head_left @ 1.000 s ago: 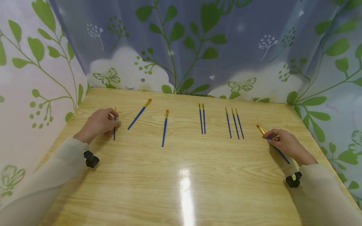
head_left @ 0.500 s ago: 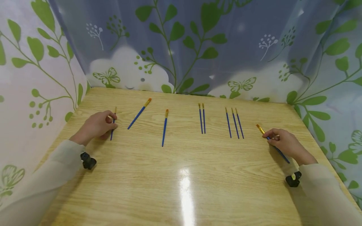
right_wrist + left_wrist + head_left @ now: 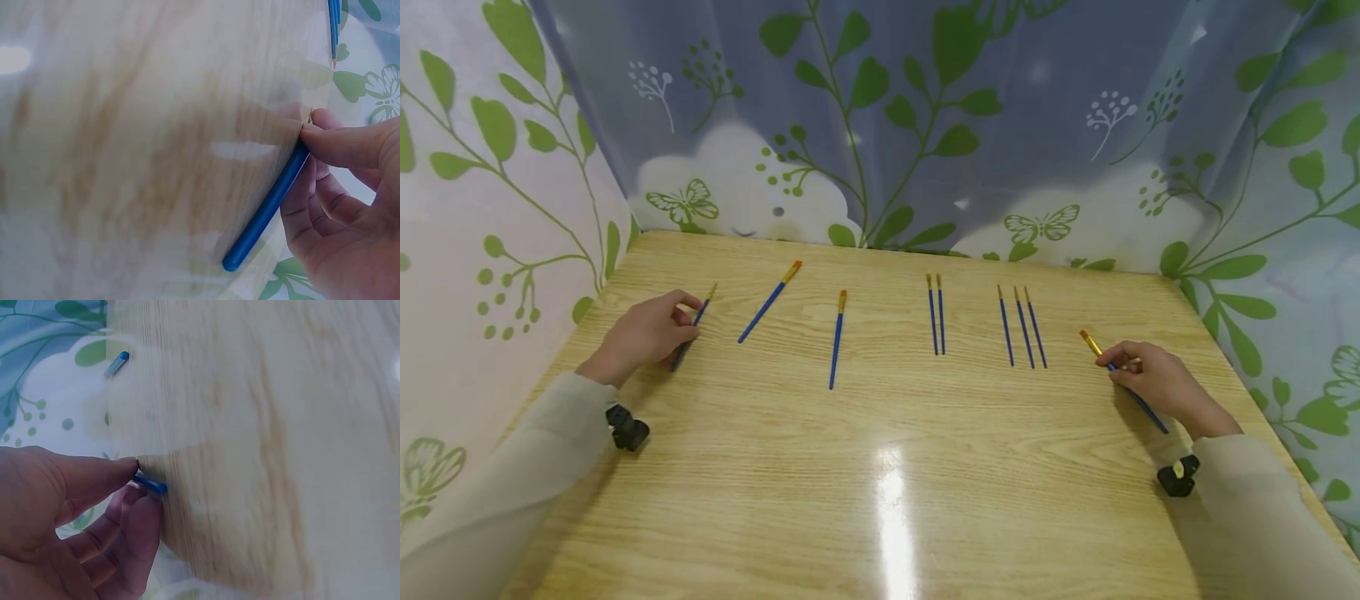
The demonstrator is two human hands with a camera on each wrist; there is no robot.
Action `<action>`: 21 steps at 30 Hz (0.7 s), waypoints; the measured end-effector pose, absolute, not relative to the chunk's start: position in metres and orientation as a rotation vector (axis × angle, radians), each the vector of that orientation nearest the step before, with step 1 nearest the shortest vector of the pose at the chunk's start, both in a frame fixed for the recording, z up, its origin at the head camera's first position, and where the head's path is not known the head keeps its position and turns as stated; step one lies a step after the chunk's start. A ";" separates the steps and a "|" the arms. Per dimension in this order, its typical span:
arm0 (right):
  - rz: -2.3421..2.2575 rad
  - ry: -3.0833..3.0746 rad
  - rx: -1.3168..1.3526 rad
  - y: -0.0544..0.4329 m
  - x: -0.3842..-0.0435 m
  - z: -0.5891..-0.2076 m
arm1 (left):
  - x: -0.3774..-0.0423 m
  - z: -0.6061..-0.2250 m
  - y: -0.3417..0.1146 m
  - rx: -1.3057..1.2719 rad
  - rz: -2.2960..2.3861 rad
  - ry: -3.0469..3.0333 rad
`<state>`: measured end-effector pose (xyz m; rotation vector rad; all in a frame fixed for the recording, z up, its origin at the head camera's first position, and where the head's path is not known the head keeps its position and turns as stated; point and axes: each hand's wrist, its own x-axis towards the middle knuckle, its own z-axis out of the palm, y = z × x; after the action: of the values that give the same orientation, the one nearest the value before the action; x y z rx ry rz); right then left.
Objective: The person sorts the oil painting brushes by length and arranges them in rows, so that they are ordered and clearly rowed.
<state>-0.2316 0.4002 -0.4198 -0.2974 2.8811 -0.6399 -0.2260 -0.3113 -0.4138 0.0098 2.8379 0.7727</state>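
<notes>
At the table's left side my left hand [image 3: 643, 332] pinches a thin blue paintbrush [image 3: 702, 312] between thumb and fingers. Its yellow tip slants away to the upper right, and the left wrist view shows the blue handle end [image 3: 153, 485] poking out past the fingertips. Over on the right, my right hand [image 3: 1159, 379] pinches a wider flat paintbrush [image 3: 1142, 407] near its gold ferrule. That brush has orange-brown bristles pointing to the upper left. Its thick blue handle [image 3: 265, 212] slants down to the left in the right wrist view.
Two flat brushes lie left of centre, one slanted [image 3: 767, 304] and one nearly straight [image 3: 837, 346]. Further right lie a pair of thin brushes [image 3: 936, 321] and a group of three [image 3: 1022, 333]. Patterned curtains [image 3: 910, 125] border the wooden table [image 3: 775, 467].
My left hand has shifted slightly left, turning its thin brush from nearly straight to slanting, tip to the right and handle end to the left. The right hand and the other brushes stay put.
</notes>
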 end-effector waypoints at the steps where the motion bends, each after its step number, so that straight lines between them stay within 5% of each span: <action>1: -0.638 2.883 -0.299 0.400 -0.232 -0.420 | -0.226 -0.414 -0.312 0.013 0.763 2.844; 21: -0.641 2.885 -0.302 0.399 -0.230 -0.418 | -0.228 -0.415 -0.320 0.058 0.634 2.876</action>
<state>-0.2303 0.3988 -0.4185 -0.3016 2.8846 -0.6409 -0.2275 -0.3199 -0.4147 0.0581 2.8763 0.6344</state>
